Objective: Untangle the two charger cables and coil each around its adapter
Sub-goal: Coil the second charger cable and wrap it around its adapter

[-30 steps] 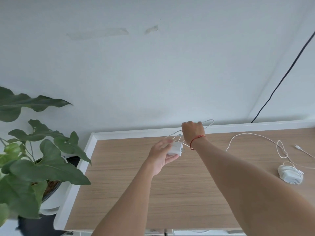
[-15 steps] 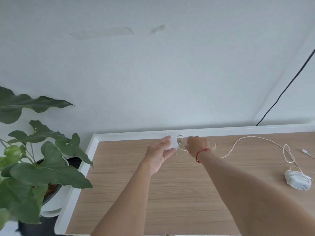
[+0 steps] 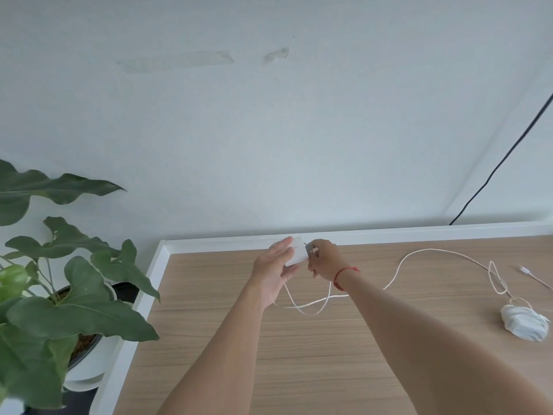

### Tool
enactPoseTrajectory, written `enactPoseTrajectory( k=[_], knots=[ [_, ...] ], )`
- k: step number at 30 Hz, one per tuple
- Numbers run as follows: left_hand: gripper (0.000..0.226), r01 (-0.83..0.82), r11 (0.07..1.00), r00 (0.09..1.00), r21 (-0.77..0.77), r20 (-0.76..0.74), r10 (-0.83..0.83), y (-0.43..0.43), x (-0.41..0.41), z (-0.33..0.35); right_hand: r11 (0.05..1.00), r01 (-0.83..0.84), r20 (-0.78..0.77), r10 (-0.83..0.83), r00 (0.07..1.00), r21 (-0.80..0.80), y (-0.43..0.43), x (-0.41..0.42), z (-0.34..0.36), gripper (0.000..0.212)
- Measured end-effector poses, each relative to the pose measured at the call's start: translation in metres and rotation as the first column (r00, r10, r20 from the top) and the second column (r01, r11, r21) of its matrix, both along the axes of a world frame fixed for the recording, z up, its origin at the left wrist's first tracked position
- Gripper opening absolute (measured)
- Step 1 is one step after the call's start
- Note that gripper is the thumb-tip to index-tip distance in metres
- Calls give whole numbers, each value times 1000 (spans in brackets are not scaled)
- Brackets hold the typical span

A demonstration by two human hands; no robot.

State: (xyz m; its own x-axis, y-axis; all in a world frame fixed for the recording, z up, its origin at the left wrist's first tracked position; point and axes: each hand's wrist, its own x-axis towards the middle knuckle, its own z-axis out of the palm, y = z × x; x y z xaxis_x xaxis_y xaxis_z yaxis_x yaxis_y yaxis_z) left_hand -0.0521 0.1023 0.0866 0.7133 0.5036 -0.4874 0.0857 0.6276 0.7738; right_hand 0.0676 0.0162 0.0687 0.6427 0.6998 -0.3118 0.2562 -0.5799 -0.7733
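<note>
My left hand (image 3: 276,269) holds a white square adapter (image 3: 297,254) up near the desk's far edge. Right beside it, my right hand (image 3: 324,259) pinches the white cable (image 3: 419,253) at the adapter's side; a red string circles that wrist. The cable droops below both hands in crossed loops (image 3: 311,304) on the desk, then runs right in an arc to a small loop. A second white adapter (image 3: 525,323), with cable wound around it, lies at the right. Its loose plug end (image 3: 526,270) rests close by.
The wooden desk (image 3: 299,369) has a raised white rim along the back and left. A leafy potted plant (image 3: 54,295) stands off the left edge. A black cord (image 3: 502,160) hangs down the wall at the right.
Both hands moved away toward the desk's back rim. The right hand dropped from above the adapter to beside it, and cable loops now hang down onto the desk below the hands.
</note>
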Motion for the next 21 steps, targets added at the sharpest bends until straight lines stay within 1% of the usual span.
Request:
enactPoseTrajectory(
  k=[1,2,3,5,8,11,15,18,21],
  knots=[
    [26,-23,1000,999,-11,26,23,1,0,1,995,69,25,-70,997,66,1,0,0,19],
    [26,-42,999,998,-13,43,43,2,1,2,992,91,83,-99,992,88,1,0,-3,27],
    [27,-63,998,997,-8,50,63,2,2,3,994,76,130,-85,988,76,1,-3,-4,36],
    [30,-105,994,993,27,48,104,2,4,0,1000,-17,134,14,991,22,2,-9,-5,43],
    [34,-107,979,994,176,0,109,2,5,-6,984,-155,73,162,984,-92,-1,-12,-2,40],
    [39,-82,948,992,308,-65,107,5,4,-11,964,-220,51,230,972,-149,-6,-2,10,34],
    [41,-68,934,993,350,-68,98,0,8,-11,918,-320,48,340,939,-235,-8,9,28,27],
    [36,-58,934,994,354,-69,87,-4,15,-9,881,-367,29,393,919,-299,-7,11,36,24],
    [28,-16,930,992,367,-112,61,-5,21,-14,862,-391,7,415,910,-323,-6,10,40,25]
  ],
)
